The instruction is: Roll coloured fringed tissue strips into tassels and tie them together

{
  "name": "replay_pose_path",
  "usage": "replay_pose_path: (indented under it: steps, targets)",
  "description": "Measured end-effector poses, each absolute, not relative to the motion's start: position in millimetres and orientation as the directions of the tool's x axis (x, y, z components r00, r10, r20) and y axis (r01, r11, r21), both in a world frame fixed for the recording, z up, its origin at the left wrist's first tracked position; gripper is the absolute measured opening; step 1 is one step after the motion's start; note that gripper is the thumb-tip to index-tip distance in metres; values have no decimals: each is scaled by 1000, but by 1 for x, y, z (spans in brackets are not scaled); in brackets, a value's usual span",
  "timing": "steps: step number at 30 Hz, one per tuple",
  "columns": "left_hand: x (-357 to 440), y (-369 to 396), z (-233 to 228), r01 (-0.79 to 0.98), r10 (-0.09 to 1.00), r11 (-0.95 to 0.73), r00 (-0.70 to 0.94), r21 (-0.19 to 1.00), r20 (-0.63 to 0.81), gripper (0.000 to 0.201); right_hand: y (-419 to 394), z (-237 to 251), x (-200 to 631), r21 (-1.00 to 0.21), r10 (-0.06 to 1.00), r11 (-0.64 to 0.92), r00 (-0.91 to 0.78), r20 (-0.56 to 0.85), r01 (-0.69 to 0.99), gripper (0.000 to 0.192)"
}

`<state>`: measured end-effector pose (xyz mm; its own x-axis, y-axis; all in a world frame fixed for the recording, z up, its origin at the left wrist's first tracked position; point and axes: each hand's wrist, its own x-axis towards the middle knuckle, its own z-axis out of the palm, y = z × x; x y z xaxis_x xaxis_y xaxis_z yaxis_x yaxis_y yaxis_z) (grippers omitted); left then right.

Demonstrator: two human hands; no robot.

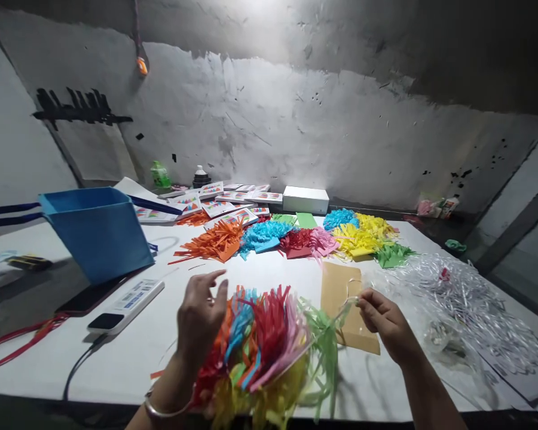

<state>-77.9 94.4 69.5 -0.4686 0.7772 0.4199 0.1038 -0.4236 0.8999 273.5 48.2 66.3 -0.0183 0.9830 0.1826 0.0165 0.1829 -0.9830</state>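
A bundle of fringed paper tassels (269, 328) in red, blue, orange, pink and yellow lies at the table's front edge. My left hand (201, 310) is open beside its left end, thumb and index finger apart, with nothing visible between them. My right hand (381, 316) is closed in a pinch on a thin white string (347, 301). From that pinch the string runs down toward the bundle, where a light green tassel (325, 334) hangs at the right end. Under the string lies a brown paper envelope (354, 334). The string's path inside the bundle is hidden.
Piles of cut paper fringe (219, 239) line the table's middle. Behind them are printed packs (215, 206) and a white box (305, 200). A blue bag (98, 233) and a white device with a cable (125, 307) stand left; shiny white strands (466, 304) lie right.
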Motion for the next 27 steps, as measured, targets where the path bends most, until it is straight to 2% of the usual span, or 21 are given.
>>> replay_pose_path:
  steps: [2,3,6,8,9,11,14,16,19,23,25,27]
  targets:
    - [-49,82,69,280,801,-482,-244,830,547,30,44,73,255,-979,978,201,-57,198,44,37]
    - [-33,76,67,317,822,-513,-85,798,562,32,43,77,247,-976,976,210,-74,206,54,37]
    - [15,63,53,321,796,-590,387,741,466,36,42,82,228,-972,970,223,-116,215,70,37]
    - [36,60,41,319,740,-618,545,718,395,19,42,82,225,-972,970,222,-114,213,73,38]
    - [41,61,35,323,726,-623,577,713,373,14,41,81,227,-973,973,219,-95,212,74,38]
    - [41,66,26,344,726,-619,593,706,347,19,40,80,242,-972,975,223,-7,223,80,42]
    - [20,79,23,389,738,-610,596,691,316,18,35,79,286,-960,932,254,236,276,117,49]
    - [3,86,26,425,746,-605,599,673,292,18,32,77,321,-949,872,257,381,308,180,46]
    - [-14,89,34,461,750,-602,606,652,264,20,32,71,352,-925,823,194,459,334,326,36]
    - [-10,86,35,471,740,-616,620,631,260,23,35,55,315,-853,846,203,353,400,481,25]
    - [-2,84,31,471,733,-628,625,619,268,24,36,45,271,-827,903,262,175,392,498,29]
    - [2,82,28,466,725,-639,630,612,278,23,37,36,227,-820,943,324,-96,318,472,35]
